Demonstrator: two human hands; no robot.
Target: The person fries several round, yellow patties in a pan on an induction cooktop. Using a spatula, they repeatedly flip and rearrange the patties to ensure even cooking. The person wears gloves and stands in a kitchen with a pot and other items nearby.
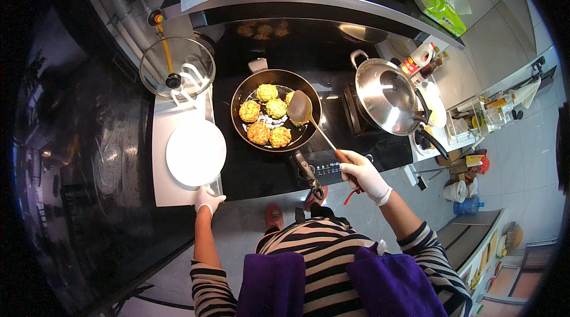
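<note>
My right hand (366,178), in a white glove, grips the wooden handle of a metal spatula (300,107). The spatula's blade lies over the right side of a dark frying pan (315,128), partly hiding the patties there. Several golden-brown patties (276,108) sit in oil in the pan. At the near rim of a round white plate (196,153) is my gloved left hand (208,199), with its thumb pointing right. Whether its fingers hold the plate or only rest by it is unclear. The plate lies on a white counter section left of the cooktop.
A glass lid (153,70) stands in a white rack (192,72) at the back left. Right of the pan, a lidded wok (385,96) sits on a burner. The frying pan's handle (307,169) juts towards me. Bottles (418,59) and a tissue pack (440,12) are at right.
</note>
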